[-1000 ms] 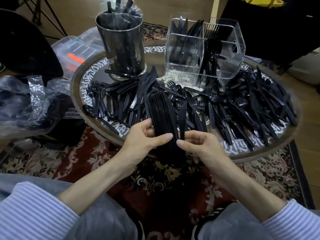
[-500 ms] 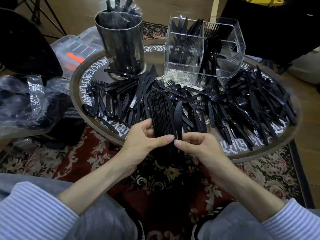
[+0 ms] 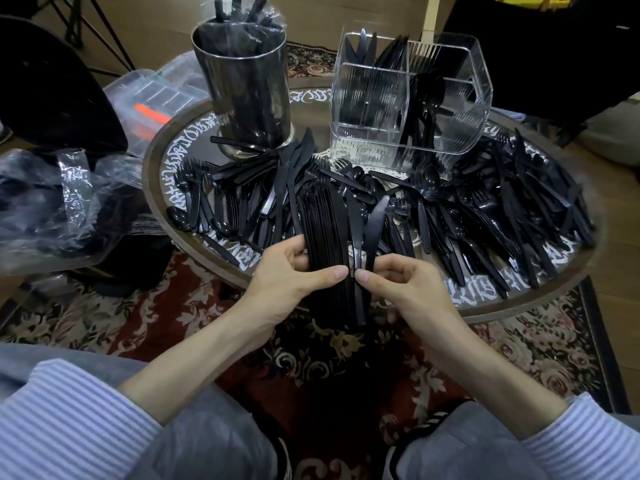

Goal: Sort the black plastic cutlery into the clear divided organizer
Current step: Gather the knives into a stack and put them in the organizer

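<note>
1. Head view, hands: the person's left hand [image 3: 291, 268] is curling its fingers and thumb round a thick stack of black plastic knives [image 3: 323, 233], held upright just over the near edge of the round patterned table [image 3: 540, 303]. The right hand [image 3: 401, 282] is pinching a single black plastic knife [image 3: 375, 223] by its handle, right beside the stack and tilted slightly away from it.

2. Head view, handling: the knives are looking light, thin and stiff, with glossy smooth faces, so a stack is probably sliding apart easily. Gripping across the handles at mid-length, as both hands are doing, seems the safest hold; squeezing the flat sides together is likely keeping the stack from fanning.

3. Head view, counts: one clear ribbed divided organizer [image 3: 412, 98] is standing at the far side of the table, well apart from the hands. It is holding knives and forks upright in its left compartments and spoons in the middle one, while the right compartment is looking bare. One shiny metal canister [image 3: 242, 95] is standing to its left, with bagged cutlery inside.

4. Head view, remainder: loose black forks, spoons and knives [image 3: 502, 216] are covering most of the tabletop, too many and too overlapped to count. The held stack is also too tightly packed to count.
</note>
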